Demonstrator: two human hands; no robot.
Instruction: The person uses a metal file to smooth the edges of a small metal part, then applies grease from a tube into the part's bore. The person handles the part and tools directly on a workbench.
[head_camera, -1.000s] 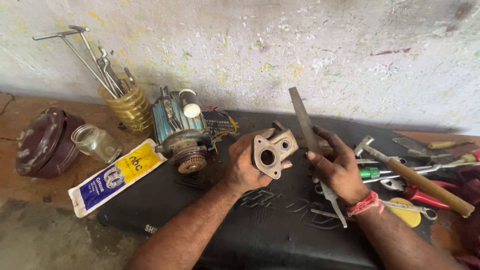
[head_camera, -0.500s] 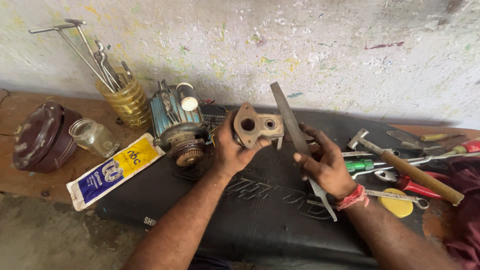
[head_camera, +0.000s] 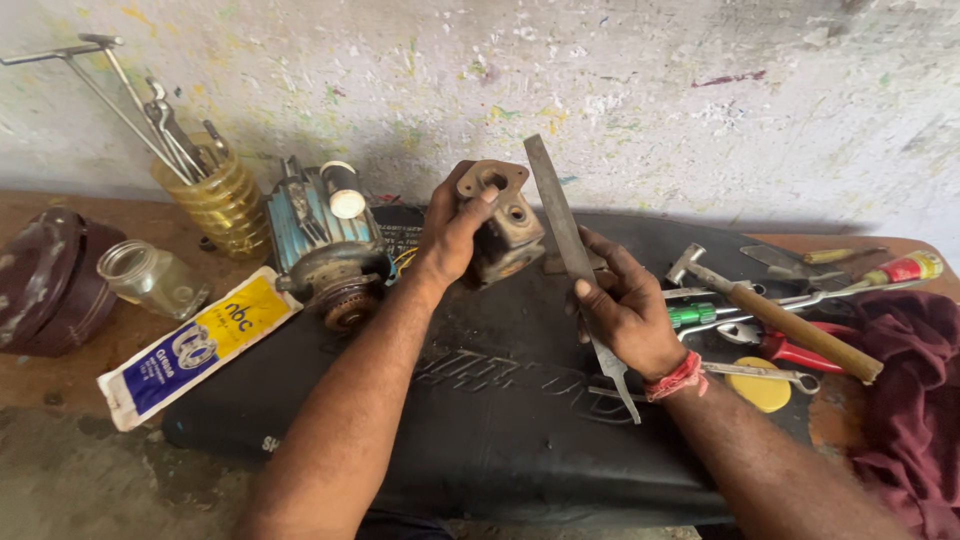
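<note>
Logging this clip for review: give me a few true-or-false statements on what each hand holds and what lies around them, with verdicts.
1. The left hand holds a metal engine part up off the black mat. True.
2. The right hand grips a hammer. False: it grips a flat metal file; the wooden-handled hammer lies on the mat to the right.
3. The file points up beside the engine part. True.
4. The small blue motor stands to the right of the right hand. False: it stands left of the left hand.
5. The yellow ribbed jar holds tools. True.
6. The glass jar stands upright. False: it lies on its side.
</note>
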